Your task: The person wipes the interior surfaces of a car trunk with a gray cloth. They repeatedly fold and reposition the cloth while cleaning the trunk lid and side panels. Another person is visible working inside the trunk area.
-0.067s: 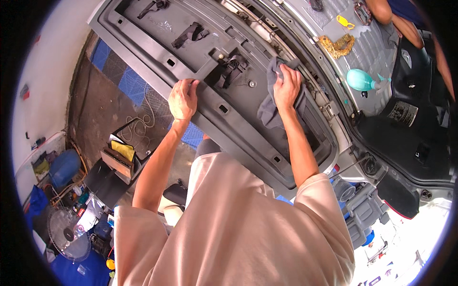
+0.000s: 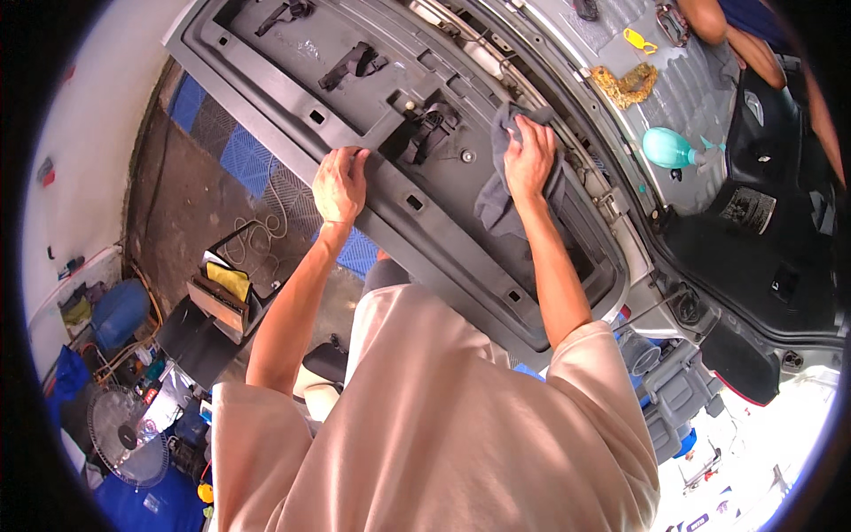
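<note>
A large grey plastic car trim panel (image 2: 266, 80) stretches across the upper middle of the view. My left hand (image 2: 339, 183) grips its near edge, fingers curled over the rim. My right hand (image 2: 529, 160) presses a dark grey cloth (image 2: 495, 202) against the panel's inner face, beside a black latch fitting (image 2: 427, 131). The cloth hangs down below my palm. My forearms rise from a light pink shirt at the bottom.
The car's load floor (image 2: 700, 97) at upper right holds a teal spray bottle (image 2: 667, 147), a yellow rag (image 2: 625, 84) and a yellow clip (image 2: 636, 39); another person's arm (image 2: 749, 49) rests there. Below left are a box with a yellow cloth (image 2: 226, 284), a fan (image 2: 124, 434) and a blue container (image 2: 120, 310).
</note>
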`<state>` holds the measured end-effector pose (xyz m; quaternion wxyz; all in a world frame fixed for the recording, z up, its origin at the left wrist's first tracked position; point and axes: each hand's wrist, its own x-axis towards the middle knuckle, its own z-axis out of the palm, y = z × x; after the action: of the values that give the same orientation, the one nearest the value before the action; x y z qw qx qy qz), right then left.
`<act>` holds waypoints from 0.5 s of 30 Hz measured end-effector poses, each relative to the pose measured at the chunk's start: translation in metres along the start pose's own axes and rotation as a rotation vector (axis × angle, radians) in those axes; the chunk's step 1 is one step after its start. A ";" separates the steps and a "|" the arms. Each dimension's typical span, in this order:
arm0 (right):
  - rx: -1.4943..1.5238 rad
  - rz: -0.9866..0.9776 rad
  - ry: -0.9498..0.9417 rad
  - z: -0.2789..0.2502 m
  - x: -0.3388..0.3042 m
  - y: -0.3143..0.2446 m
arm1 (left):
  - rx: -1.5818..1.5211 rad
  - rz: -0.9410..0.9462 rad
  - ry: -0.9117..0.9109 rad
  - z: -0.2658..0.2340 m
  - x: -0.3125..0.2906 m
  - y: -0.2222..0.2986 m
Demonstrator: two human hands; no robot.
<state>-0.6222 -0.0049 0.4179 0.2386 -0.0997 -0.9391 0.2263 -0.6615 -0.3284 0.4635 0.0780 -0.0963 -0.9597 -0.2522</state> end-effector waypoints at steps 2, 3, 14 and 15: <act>-0.015 0.063 -0.061 0.003 0.008 -0.009 | 0.011 -0.008 -0.009 0.001 -0.001 -0.001; 0.129 0.104 -0.035 0.001 0.007 -0.011 | 0.007 0.011 0.011 0.002 -0.001 -0.001; -0.024 -0.076 -0.023 -0.043 -0.043 0.029 | 0.004 -0.007 -0.019 0.002 -0.002 -0.003; -0.022 -0.077 -0.043 -0.027 -0.026 0.019 | -0.015 -0.009 0.003 0.001 -0.002 -0.002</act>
<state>-0.5847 0.0139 0.4195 0.2257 -0.0613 -0.9496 0.2089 -0.6601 -0.3293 0.4612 0.0775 -0.0921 -0.9581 -0.2599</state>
